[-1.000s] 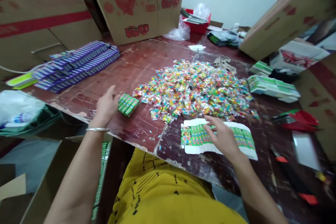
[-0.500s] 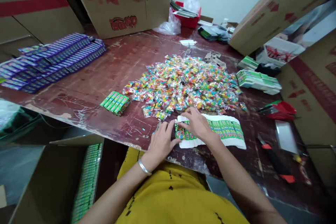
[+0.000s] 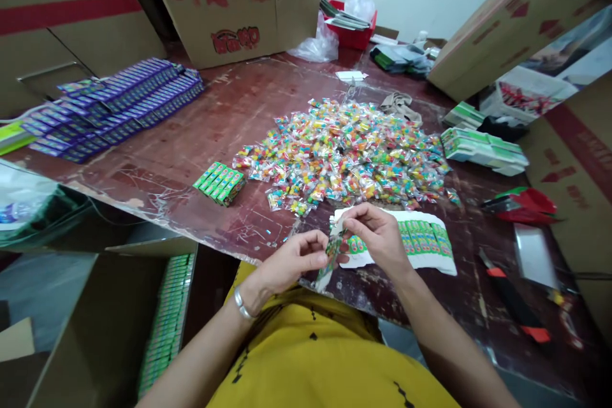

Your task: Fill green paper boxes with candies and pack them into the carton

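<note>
Between my two hands hangs a small green carton [image 3: 331, 257] with a pale flap at each end, tilted over the table's near edge. My left hand [image 3: 306, 254] pinches its left side between thumb and fingers. Near its upper end, my right hand [image 3: 375, 233] grips the same carton. Beneath and right of my right hand lies an overlapping row of flat green and white cartons [image 3: 423, 242]. Behind my hands spreads a pile of clear candy packets [image 3: 344, 153]. A small block of closed green boxes [image 3: 218, 183] sits to the left.
Purple boxes [image 3: 119, 108] are stacked at the far left. An open cardboard box [image 3: 71, 338] holding green boxes stands below the table edge. At right lie a black and orange cutter [image 3: 516, 306], a red pouch [image 3: 523, 205] and more green cartons [image 3: 485, 150]. Large cardboard boxes [image 3: 234, 6] stand behind.
Both hands have lifted a green carton off the left end of the row. It now hangs tilted between them. The view has shifted slightly, so the table's contents appear further right.
</note>
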Available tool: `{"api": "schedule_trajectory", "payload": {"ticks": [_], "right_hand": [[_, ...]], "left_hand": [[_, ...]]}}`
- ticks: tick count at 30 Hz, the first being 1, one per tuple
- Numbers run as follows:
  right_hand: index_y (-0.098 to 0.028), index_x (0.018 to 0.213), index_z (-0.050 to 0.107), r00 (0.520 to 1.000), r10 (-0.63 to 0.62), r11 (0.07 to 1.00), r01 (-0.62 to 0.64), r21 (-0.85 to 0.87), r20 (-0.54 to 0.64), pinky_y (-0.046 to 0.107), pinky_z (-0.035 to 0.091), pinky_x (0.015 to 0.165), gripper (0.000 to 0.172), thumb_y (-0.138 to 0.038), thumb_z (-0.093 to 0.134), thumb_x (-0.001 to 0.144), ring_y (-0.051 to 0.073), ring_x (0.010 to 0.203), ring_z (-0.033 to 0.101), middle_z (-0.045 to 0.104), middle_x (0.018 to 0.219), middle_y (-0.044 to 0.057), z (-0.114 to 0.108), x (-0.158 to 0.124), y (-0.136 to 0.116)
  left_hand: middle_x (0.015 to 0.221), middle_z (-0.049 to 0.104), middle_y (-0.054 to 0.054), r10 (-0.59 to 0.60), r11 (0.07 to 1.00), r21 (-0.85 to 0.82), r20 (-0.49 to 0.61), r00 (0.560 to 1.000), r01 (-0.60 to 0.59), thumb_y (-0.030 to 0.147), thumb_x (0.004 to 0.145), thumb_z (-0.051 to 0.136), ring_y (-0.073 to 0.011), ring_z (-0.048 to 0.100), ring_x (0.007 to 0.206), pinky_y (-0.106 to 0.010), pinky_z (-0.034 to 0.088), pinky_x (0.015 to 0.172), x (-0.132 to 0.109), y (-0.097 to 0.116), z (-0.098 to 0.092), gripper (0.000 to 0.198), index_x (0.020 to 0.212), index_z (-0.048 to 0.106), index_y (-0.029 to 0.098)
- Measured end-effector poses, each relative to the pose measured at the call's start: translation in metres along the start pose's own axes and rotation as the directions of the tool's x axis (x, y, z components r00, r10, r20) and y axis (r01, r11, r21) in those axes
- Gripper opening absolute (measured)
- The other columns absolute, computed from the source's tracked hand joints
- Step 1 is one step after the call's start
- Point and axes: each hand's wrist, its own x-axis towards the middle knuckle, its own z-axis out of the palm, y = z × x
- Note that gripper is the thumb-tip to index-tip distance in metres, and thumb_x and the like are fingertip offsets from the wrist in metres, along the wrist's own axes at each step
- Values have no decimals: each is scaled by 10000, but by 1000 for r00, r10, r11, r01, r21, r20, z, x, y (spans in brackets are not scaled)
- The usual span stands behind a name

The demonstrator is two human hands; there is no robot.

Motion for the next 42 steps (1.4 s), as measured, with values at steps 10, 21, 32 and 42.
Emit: {"api": "schedule_trajectory", "payload": {"ticks": [10,21,32,42], "right_hand": [[-287,1341,517,952,-8,905,137,-402,306,258,458,642,455,-329,594,894,129,668,543,573,754,-11,5,-32,-11],[-212,1018,583,996,83,996,-82,-45,37,215,488,606,305,-357,720,789,131,734,613,640,831,8,12,-19,-8],[-258,1264,550,980,19,999,-11,43,-200,219,479,631,420,-351,626,862,113,711,565,608,888,12,61,-25,21],[-193,757,588,970,-197,958,160,-240,-140,275,476,738,181,-320,589,886,154,836,595,621,929,50,48,-17,20]], "left_hand": [[1190,656,-115,63,997,-29,-47,997,-65,303,823,713,-219,627,1047,-314,457,923,-13,-6,-1,438,1231,608,184],[961,688,-49,145,953,296,-246,958,-68,379,875,625,-182,599,822,-266,469,733,-18,8,1,294,1068,683,164],[1069,611,-27,429,870,455,-512,744,-189,300,830,681,-131,626,784,-229,517,679,-13,-12,12,535,1328,484,307],[1141,598,-48,248,913,390,-298,922,-120,212,865,613,-155,621,903,-258,514,790,-18,-5,3,266,1126,565,223]]}}
